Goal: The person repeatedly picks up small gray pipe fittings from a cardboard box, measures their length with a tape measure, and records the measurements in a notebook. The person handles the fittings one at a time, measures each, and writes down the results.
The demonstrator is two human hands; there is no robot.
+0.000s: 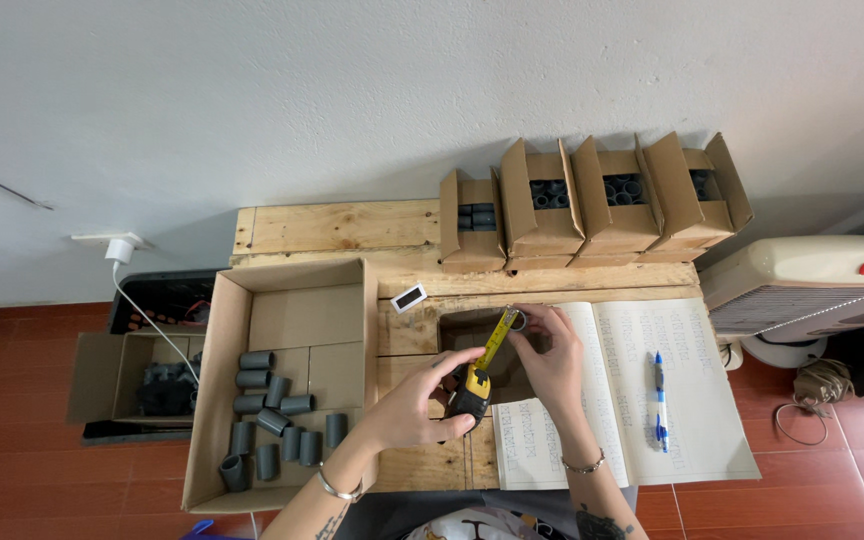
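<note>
My left hand (417,405) grips a yellow and black tape measure (472,390), its yellow blade (499,335) drawn out up and to the right. My right hand (547,355) holds a small grey pipe fitting (518,321) at the blade's tip, pinched between the fingers. Both hands hover over a wooden pallet table (342,228), just above the left page of an open notebook (692,400).
A large open cardboard box (297,320) at left holds several grey pipe fittings (272,415). Several smaller open boxes (597,200) of fittings stand at the back. A blue pen (659,400) lies on the notebook. A fan heater (812,285) sits right; another box (102,375) on the floor at left.
</note>
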